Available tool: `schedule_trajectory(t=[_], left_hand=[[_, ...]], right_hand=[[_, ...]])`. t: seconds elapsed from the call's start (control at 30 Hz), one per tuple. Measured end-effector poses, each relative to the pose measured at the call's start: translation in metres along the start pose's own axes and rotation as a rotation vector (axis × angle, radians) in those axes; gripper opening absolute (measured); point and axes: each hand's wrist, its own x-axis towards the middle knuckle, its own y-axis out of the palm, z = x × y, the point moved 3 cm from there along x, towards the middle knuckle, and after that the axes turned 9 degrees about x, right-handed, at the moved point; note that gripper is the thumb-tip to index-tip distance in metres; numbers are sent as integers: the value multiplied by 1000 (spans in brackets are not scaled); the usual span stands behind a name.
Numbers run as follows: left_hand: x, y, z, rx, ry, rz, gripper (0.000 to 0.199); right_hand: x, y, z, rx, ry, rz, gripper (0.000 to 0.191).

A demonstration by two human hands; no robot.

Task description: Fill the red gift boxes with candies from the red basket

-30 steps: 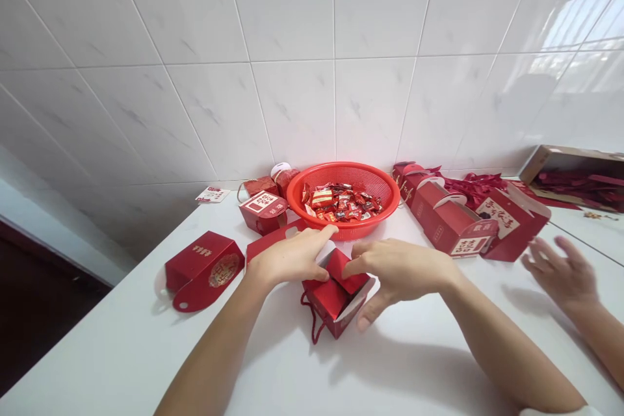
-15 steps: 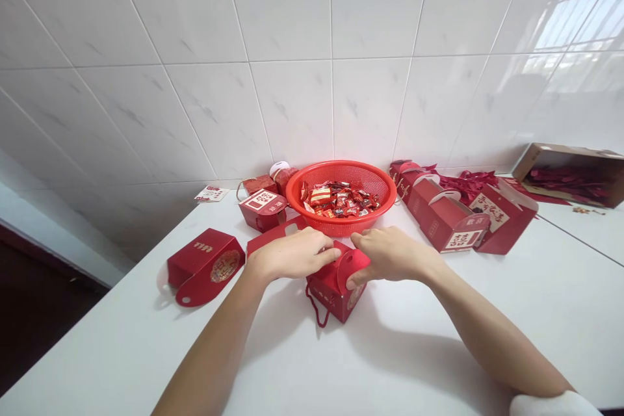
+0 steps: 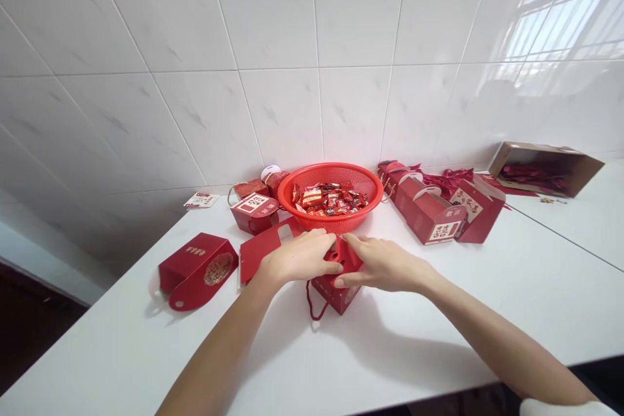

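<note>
A small red box (image 3: 336,292) stands on the white table in front of the basket, with a dark red cord (image 3: 316,312) hanging from its left side. On the box's left, my left hand (image 3: 305,257) is closed on it, thumb and fingers at the top flaps. From the right, my right hand (image 3: 383,264) grips the same box, its thumb at the near side and its fingers at the far side. Two holed flaps lie folded inward between my hands. Part of the top is hidden by my fingers.
The red basket (image 3: 331,224) holds wrapped sweets behind my hands. One red box (image 3: 197,270) lies left, near a flatter red box (image 3: 263,248). Several red boxes (image 3: 429,211) line the right, beside a cardboard box (image 3: 580,172). A tiled wall (image 3: 273,117) rises behind.
The view has shifted slightly right. The box's round flap, raised at the right before, is now pressed inward, and my hands have come closer together over the top.
</note>
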Motion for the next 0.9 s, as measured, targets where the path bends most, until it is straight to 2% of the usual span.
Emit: schedule_trajectory(t=[0.13,0.27,0.4,0.5,0.57,0.63,0.7,0.9], left_hand=[[4,5,-13,-30,54,-58,21],[6,9,-25,-88,176,-81,29],[2,7,-34,-213,429,-38,45],[2,4,-33,-262,474,-52,49],[2,4,-31,-264,472,-49,47],[3,3,-30,-258,467,-33,46],[2,3,-30,-249,466,-6,45],[-2,3,-33,-185,475,34,45]], right_hand=[[-19,20,3,-25,62,-138,67],[-40,31,-8,-62,148,-282,53],[-79,21,-43,1,243,-454,48],[-111,2,-81,-18,443,-663,52],[-124,-10,-103,-43,594,-742,55],[-128,-19,-119,-50,678,-793,60],[-123,-23,-129,-27,702,-838,67],[-103,-12,-138,27,767,-925,77]])
